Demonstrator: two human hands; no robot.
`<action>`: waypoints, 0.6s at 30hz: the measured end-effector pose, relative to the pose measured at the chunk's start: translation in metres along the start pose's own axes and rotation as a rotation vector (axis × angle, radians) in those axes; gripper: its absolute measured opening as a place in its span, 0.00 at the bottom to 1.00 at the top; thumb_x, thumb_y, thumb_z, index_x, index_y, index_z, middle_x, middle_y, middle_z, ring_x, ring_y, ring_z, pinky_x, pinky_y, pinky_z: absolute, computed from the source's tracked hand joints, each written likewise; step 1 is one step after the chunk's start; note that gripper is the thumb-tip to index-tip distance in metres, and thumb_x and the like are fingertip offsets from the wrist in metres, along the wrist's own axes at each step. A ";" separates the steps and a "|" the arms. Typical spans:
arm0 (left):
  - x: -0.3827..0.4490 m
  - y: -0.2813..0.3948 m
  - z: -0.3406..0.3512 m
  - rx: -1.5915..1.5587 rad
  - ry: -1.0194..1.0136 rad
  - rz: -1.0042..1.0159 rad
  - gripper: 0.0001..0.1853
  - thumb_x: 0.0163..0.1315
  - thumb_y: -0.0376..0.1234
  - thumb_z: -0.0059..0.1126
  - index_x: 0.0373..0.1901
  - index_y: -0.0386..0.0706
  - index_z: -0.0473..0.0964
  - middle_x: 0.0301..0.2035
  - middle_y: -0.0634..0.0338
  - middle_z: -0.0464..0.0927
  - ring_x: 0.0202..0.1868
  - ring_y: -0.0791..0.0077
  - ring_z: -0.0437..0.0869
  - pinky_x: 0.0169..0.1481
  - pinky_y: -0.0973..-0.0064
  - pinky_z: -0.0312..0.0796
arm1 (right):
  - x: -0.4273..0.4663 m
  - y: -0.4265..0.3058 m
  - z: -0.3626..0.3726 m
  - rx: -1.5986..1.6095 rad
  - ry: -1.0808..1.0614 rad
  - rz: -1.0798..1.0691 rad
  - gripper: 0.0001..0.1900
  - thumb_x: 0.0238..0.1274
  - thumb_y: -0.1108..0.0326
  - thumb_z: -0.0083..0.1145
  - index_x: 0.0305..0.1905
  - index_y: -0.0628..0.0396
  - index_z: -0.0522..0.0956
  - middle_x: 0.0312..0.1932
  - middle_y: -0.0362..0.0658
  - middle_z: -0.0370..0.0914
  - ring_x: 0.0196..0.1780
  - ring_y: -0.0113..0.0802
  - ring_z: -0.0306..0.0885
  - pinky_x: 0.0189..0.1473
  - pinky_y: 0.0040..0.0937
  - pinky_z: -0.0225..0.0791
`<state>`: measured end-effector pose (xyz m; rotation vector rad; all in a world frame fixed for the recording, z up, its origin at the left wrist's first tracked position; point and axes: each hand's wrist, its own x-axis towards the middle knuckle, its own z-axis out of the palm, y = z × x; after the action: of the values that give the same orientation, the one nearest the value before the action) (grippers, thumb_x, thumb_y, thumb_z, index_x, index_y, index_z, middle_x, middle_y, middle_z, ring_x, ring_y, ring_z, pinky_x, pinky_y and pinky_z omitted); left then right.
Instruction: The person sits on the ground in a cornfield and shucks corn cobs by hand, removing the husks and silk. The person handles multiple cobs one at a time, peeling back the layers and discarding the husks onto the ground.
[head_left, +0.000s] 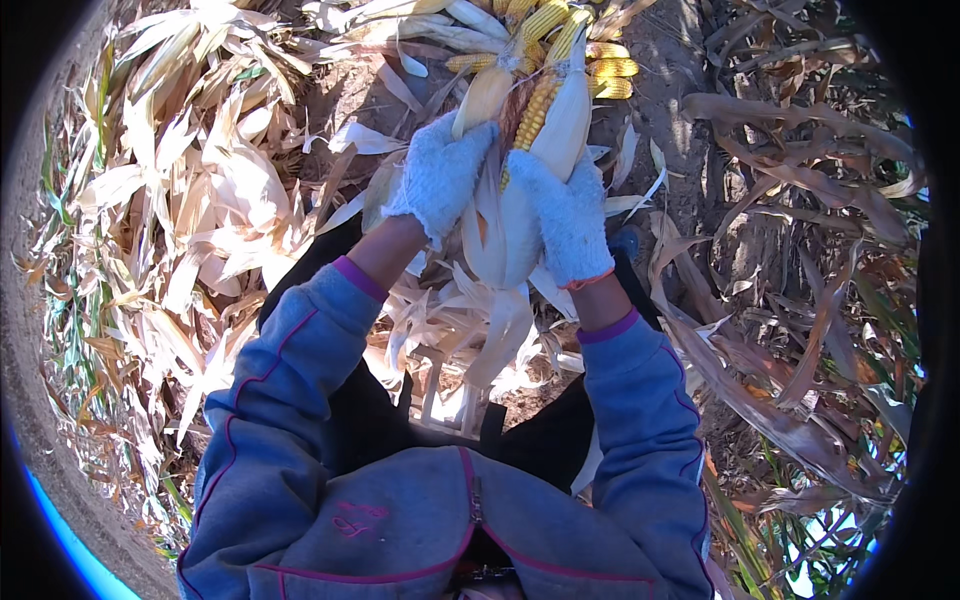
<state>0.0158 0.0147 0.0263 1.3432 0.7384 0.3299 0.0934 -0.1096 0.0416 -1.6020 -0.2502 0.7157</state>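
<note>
My left hand (442, 176), in a white knitted glove, grips a pale strip of corn husk (484, 97) pulled to the left. My right hand (566, 206), gloved too, is closed around the lower part of a yellow ear of corn (538, 112) and the husk on its right side (566, 124). The ear's kernels show between both hands, with its upper end pointing away from me. Reddish-brown silk lies left of the kernels. Loose husk leaves (502, 240) hang down between my hands. Just beyond are several husked yellow ears (611, 69).
A large heap of dry husks (225, 172) lies on the left. Dry corn stalks and leaves (810, 360) cover the right side. Bare soil (667, 67) shows beyond my right hand. More husks (420, 319) lie between my legs, near a small slatted frame (442, 390).
</note>
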 end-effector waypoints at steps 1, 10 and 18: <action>0.000 0.002 -0.001 -0.016 0.006 -0.040 0.12 0.66 0.35 0.55 0.44 0.36 0.79 0.29 0.66 0.78 0.29 0.85 0.73 0.34 0.81 0.68 | 0.001 -0.001 -0.001 0.013 0.022 0.008 0.30 0.50 0.61 0.67 0.56 0.64 0.68 0.47 0.48 0.76 0.47 0.35 0.77 0.48 0.33 0.73; -0.012 0.017 -0.003 -0.243 -0.048 -0.032 0.13 0.65 0.35 0.58 0.45 0.37 0.78 0.34 0.63 0.81 0.32 0.81 0.78 0.39 0.80 0.73 | 0.013 -0.001 -0.013 0.179 0.105 0.060 0.28 0.53 0.67 0.67 0.58 0.62 0.67 0.49 0.46 0.75 0.47 0.31 0.77 0.46 0.30 0.73; 0.028 0.012 -0.058 -0.521 0.328 -0.124 0.15 0.64 0.34 0.58 0.49 0.36 0.73 0.39 0.55 0.80 0.39 0.65 0.83 0.44 0.66 0.79 | 0.030 -0.003 -0.070 0.672 0.289 -0.015 0.18 0.61 0.67 0.60 0.54 0.58 0.72 0.49 0.46 0.75 0.50 0.38 0.76 0.53 0.39 0.74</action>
<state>0.0004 0.0785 0.0272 0.7548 0.9266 0.6065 0.1582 -0.1496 0.0360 -1.0357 0.1799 0.4748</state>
